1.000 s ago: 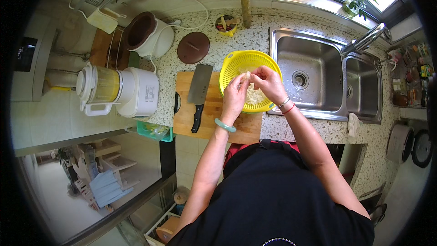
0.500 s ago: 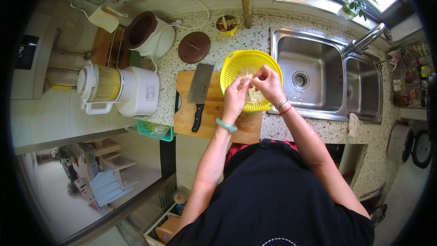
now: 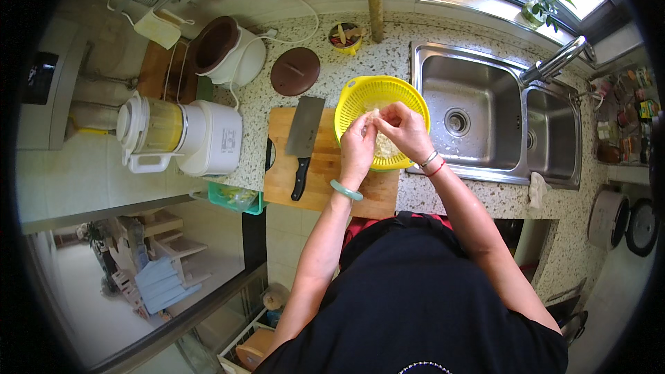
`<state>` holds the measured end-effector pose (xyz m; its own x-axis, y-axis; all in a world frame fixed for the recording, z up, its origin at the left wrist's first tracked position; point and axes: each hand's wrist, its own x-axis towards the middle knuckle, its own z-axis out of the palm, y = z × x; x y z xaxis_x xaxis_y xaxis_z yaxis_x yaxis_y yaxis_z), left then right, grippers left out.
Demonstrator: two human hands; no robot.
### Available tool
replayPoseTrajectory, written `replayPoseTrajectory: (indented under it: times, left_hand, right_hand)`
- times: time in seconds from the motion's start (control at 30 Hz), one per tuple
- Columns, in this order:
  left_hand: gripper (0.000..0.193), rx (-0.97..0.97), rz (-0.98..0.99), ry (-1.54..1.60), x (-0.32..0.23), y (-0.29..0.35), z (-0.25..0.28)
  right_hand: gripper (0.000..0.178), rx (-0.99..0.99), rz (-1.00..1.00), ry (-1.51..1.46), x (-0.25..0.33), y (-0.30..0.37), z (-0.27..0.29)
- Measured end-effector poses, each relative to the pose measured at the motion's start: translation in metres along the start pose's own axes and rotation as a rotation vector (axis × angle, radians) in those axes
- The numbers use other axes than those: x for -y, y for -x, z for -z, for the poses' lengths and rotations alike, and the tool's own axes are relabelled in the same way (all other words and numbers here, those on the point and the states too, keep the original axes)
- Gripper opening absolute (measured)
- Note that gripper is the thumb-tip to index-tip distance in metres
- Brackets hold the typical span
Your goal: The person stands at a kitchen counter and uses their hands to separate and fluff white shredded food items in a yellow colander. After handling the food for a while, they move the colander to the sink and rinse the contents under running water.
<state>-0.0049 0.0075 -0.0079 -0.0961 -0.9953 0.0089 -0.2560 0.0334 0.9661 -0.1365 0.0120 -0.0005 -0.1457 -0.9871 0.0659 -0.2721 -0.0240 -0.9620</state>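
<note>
Over a yellow colander (image 3: 351, 94), my two hands meet with their fingertips close together. My left hand (image 3: 357, 144) pinches a small pale piece of food (image 3: 373, 115), and my right hand (image 3: 407, 133) has its thumb and forefinger closed on the same piece. More pale, shredded-looking pieces (image 3: 385, 149) lie in the colander below; their exact kind cannot be made out. The colander overlaps the far right part of a wooden cutting board (image 3: 332, 197). To the left of my hands, a cleaver (image 3: 305, 128) with a black handle rests flat on the board.
The double steel sink (image 3: 478, 111) with its faucet (image 3: 554, 59) lies to the right. A brown lid (image 3: 296, 72) and a small yellow bowl (image 3: 346, 38) stand behind the board. On the left are a white blender (image 3: 208, 138) and a white cooker with a brown pot (image 3: 239, 55).
My right hand has shifted slightly left, and its fingertips have come closer to my left hand's. The colander, the board and the cleaver stay in place.
</note>
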Motion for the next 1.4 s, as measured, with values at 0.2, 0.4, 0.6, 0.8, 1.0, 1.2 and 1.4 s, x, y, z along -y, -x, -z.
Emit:
replayPoseTrajectory:
  times: [0.2,0.4,0.6,0.8,1.0,1.2,1.4]
  left_hand:
    - [0.023,0.054,-0.069,-0.087,-0.007,0.000,0.004]
    - [0.022,0.085,-0.079,-0.068,-0.011,-0.001,0.005]
    - [0.023,0.090,-0.014,-0.008,0.004,0.000,0.001]
    - [0.024,0.100,0.106,0.106,0.003,0.000,0.003]
    - [0.026,0.001,-0.049,-0.117,-0.002,0.000,0.005]
    - [0.024,-0.015,-0.237,-0.315,-0.013,-0.001,0.002]
    - [0.023,0.000,-0.279,-0.394,-0.019,0.002,0.002]
  right_hand:
    - [0.015,-0.023,0.026,-0.013,-0.005,-0.002,-0.001]
    - [0.015,-0.071,-0.008,0.043,0.006,0.000,-0.002]
    - [0.017,-0.099,-0.078,0.000,-0.008,-0.002,-0.005]
    - [0.015,-0.075,-0.221,-0.099,-0.020,-0.006,-0.004]
    - [0.013,0.075,-0.360,-0.458,-0.012,-0.007,0.008]
    - [0.020,0.101,-0.301,-0.427,-0.010,-0.007,0.001]
    - [0.016,0.049,-0.299,-0.365,-0.010,-0.006,-0.001]
